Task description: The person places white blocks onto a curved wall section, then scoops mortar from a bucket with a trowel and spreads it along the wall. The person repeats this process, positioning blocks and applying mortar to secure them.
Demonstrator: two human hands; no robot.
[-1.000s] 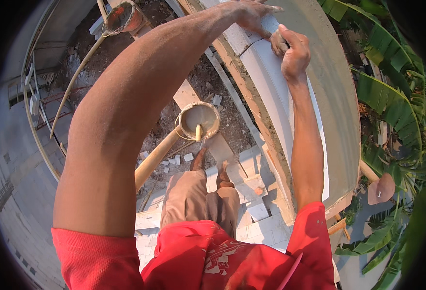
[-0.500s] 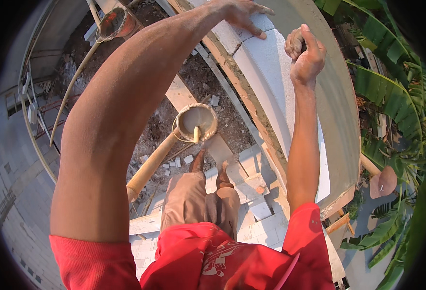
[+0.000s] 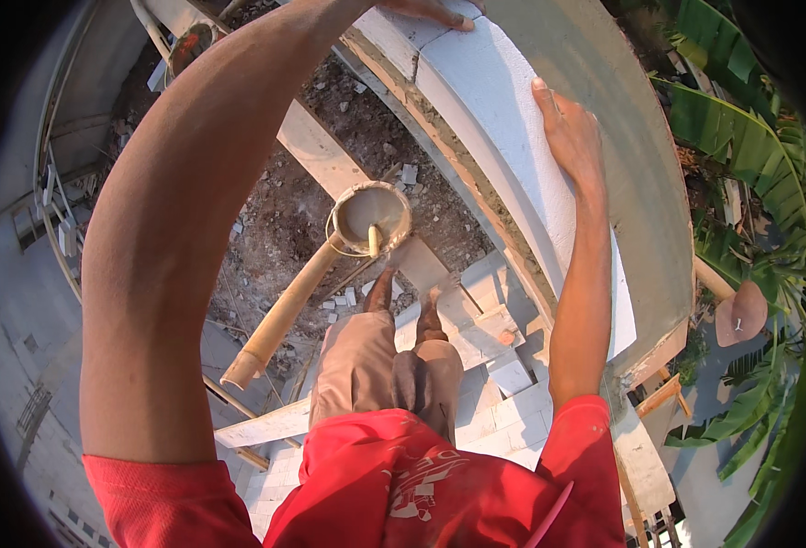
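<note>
At the top edge, my left hand (image 3: 435, 16) rests open on white blocks (image 3: 483, 96) laid along a curved ledge, its fingers apart beside a joint. My right hand (image 3: 572, 146) is at the blocks' outer edge, thumb pointing forward and fingers curled; what it holds, if anything, is hidden. A grey plastered band (image 3: 636, 219) runs right of the blocks, and a wooden board with rough mortar (image 3: 462, 160) along their inner side.
Below are a bucket (image 3: 359, 205) with a pale handle in it, a second bucket (image 3: 182, 59), planks (image 3: 316, 146), a bamboo pole (image 3: 275, 324), rubble (image 3: 284, 210) and loose white blocks (image 3: 508, 374). Banana leaves (image 3: 741, 155) and a round brown object (image 3: 741, 315) are at the right.
My left hand has shifted up and left in the view. My right hand first rose away from it, then came down onto the block edge, its thumb now extended. The view has shifted somewhat.
</note>
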